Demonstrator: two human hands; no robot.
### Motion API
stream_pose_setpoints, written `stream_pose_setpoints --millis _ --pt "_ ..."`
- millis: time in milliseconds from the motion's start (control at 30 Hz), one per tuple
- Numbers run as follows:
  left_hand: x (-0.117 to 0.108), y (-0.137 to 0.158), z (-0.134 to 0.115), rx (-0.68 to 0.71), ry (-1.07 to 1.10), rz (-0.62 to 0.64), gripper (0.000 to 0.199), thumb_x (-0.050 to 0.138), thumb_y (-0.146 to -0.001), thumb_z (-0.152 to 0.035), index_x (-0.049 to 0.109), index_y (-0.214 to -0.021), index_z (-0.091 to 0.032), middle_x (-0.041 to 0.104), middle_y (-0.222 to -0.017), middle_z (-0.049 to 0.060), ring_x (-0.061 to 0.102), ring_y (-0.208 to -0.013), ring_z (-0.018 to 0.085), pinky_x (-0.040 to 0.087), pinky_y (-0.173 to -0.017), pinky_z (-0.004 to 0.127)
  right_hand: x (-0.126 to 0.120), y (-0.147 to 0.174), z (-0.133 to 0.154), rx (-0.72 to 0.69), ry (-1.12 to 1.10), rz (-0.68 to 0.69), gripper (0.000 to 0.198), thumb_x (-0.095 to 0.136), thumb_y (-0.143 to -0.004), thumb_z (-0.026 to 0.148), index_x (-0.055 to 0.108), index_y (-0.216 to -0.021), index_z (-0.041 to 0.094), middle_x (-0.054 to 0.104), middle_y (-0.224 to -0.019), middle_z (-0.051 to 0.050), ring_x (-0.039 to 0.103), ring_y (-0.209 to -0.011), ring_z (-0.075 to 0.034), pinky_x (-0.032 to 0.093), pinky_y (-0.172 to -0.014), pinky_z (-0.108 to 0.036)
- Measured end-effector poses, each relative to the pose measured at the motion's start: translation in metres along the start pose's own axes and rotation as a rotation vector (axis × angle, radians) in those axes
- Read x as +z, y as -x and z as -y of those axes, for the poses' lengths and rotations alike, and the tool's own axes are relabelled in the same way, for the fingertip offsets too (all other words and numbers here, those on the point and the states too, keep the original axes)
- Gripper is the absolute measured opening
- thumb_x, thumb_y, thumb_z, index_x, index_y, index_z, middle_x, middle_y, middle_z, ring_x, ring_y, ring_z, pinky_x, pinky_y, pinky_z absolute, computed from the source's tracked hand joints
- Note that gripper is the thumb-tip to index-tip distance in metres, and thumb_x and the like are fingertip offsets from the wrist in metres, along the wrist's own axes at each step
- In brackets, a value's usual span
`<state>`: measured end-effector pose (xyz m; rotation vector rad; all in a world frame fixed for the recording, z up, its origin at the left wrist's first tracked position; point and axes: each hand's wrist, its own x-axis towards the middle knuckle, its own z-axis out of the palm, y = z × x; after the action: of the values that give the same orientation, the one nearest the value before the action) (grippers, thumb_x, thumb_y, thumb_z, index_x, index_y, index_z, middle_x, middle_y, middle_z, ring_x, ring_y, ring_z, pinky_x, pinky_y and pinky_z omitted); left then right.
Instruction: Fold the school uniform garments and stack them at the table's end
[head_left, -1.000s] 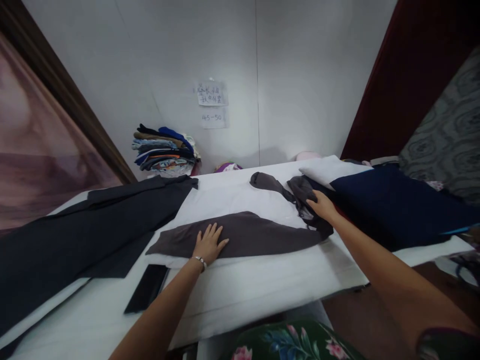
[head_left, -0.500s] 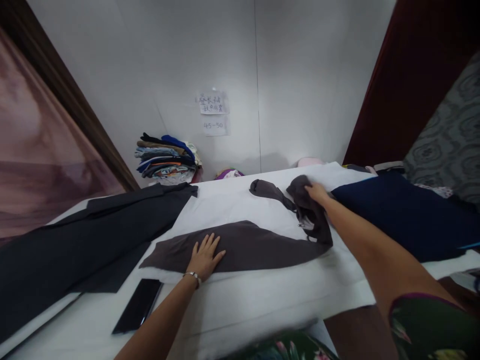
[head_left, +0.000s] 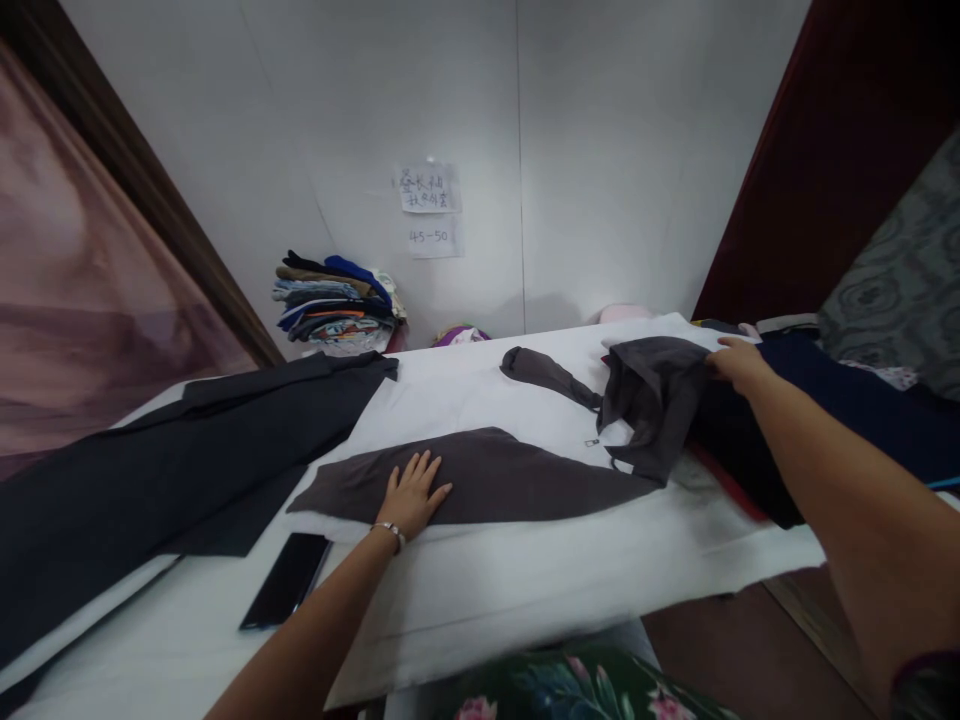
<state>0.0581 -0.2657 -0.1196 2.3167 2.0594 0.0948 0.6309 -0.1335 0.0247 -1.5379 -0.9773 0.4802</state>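
Observation:
A white and dark grey-brown hooded jacket [head_left: 480, 480] lies spread on the white-covered table, its hem to the left. My left hand [head_left: 412, 494] rests flat on the near dark section, fingers spread, a bracelet on the wrist. At the right end my right hand [head_left: 741, 364] pinches the edge of the dark hood [head_left: 652, 385], which is drawn out and partly lifted. A small zipper pull [head_left: 592, 443] shows near the neck opening. The far sleeve [head_left: 544, 373] lies bunched across the white part.
A dark charcoal garment [head_left: 187, 470] covers the table's left side, with a black phone [head_left: 286, 580] close by. Folded clothes [head_left: 337, 300] are stacked at the back left. Navy clothing [head_left: 847, 400] lies at the right. Paper notes [head_left: 431, 205] hang on the wall.
My right hand has moved right, pulling the hood open and outward over the navy clothing. My left hand stays flat on the jacket. The view has shifted slightly.

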Motion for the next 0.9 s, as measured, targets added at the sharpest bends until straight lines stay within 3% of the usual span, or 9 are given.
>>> stream_pose_setpoints --millis 100,200,267,300,367,500,667,800,900 --pt "-0.004 -0.001 0.001 -0.008 0.026 0.020 0.061 0.034 -0.090 -0.053 0.035 -0.143 -0.022 0.025 -0.152 0.009 0.017 -0.141 0.026 0.014 -0.111 0.053 0.008 0.010 0.012 -0.032 0.231 -0.002 0.046 0.059 -0.060 -0.005 0.064 -0.104 0.007 0.055 -0.119 -0.026 0.047 -0.115 -0.034 0.031 -0.095 -0.051" --pt "-0.015 -0.008 0.003 -0.027 0.093 0.098 0.059 0.035 -0.090 -0.053 0.040 -0.140 -0.024 0.028 -0.151 0.010 0.020 -0.141 0.027 0.017 -0.110 0.054 0.027 0.027 0.028 -0.386 0.629 0.107 0.061 0.059 -0.064 -0.001 0.056 -0.124 0.011 0.037 -0.141 -0.026 0.028 -0.132 -0.037 0.019 -0.103 -0.056" --pt "-0.026 -0.017 0.003 -0.046 0.137 0.098 0.057 0.033 -0.090 -0.054 0.044 -0.137 -0.024 0.031 -0.150 0.010 0.022 -0.140 0.028 0.019 -0.108 0.055 0.048 0.040 0.035 -0.615 0.806 0.232 0.064 0.056 -0.068 0.002 0.051 -0.131 0.012 0.036 -0.144 -0.022 0.031 -0.133 -0.034 0.024 -0.106 -0.049" --pt "-0.030 -0.022 0.002 -0.053 0.144 0.074 0.056 0.031 -0.091 -0.054 0.045 -0.136 -0.024 0.032 -0.150 0.010 0.022 -0.140 0.028 0.020 -0.108 0.056 0.061 0.046 0.037 -0.660 0.813 0.298 0.063 0.056 -0.069 0.002 0.052 -0.131 0.012 0.040 -0.142 -0.019 0.035 -0.131 -0.031 0.027 -0.107 -0.045" --pt "-0.034 -0.032 0.000 -0.053 0.117 0.014 0.056 0.030 -0.091 -0.054 0.045 -0.136 -0.024 0.031 -0.150 0.010 0.020 -0.140 0.028 0.018 -0.108 0.056 0.089 0.056 0.038 -0.625 0.757 0.423 0.058 0.056 -0.070 0.005 0.056 -0.127 0.013 0.052 -0.134 -0.014 0.045 -0.124 -0.028 0.032 -0.106 -0.037" --pt "-0.021 -0.043 -0.004 -0.062 0.028 0.027 0.059 0.030 -0.091 -0.056 0.042 -0.138 -0.023 0.031 -0.150 0.010 0.021 -0.140 0.029 0.015 -0.109 0.058 0.144 0.066 0.028 -0.393 0.628 0.572 0.043 0.056 -0.074 0.013 0.066 -0.116 0.015 0.066 -0.115 -0.008 0.059 -0.107 -0.023 0.040 -0.098 -0.030" --pt "-0.002 -0.041 -0.001 -0.055 0.016 0.009 0.064 0.025 -0.090 -0.060 0.039 -0.141 -0.023 0.032 -0.150 0.008 0.024 -0.139 0.029 0.015 -0.110 0.056 0.195 0.064 0.008 -0.292 0.591 0.606 0.030 0.052 -0.081 0.024 0.070 -0.103 0.014 0.071 -0.102 -0.006 0.064 -0.095 -0.019 0.046 -0.085 -0.025" --pt "0.000 -0.040 0.001 -0.052 0.015 -0.015 0.063 0.025 -0.090 -0.060 0.041 -0.140 -0.024 0.033 -0.150 0.007 0.025 -0.138 0.030 0.016 -0.110 0.056 0.225 0.055 -0.007 -0.226 0.598 0.611 0.037 0.044 -0.088 0.035 0.072 -0.098 0.011 0.072 -0.094 -0.008 0.065 -0.089 -0.021 0.047 -0.077 -0.026" --pt "0.000 -0.040 0.001 -0.056 0.015 -0.012 0.064 0.025 -0.090 -0.060 0.040 -0.140 -0.024 0.032 -0.150 0.007 0.024 -0.138 0.029 0.017 -0.110 0.055 0.247 0.043 -0.017 -0.192 0.622 0.600 0.040 0.042 -0.090 0.037 0.070 -0.102 0.011 0.070 -0.101 -0.010 0.064 -0.094 -0.022 0.046 -0.081 -0.027"
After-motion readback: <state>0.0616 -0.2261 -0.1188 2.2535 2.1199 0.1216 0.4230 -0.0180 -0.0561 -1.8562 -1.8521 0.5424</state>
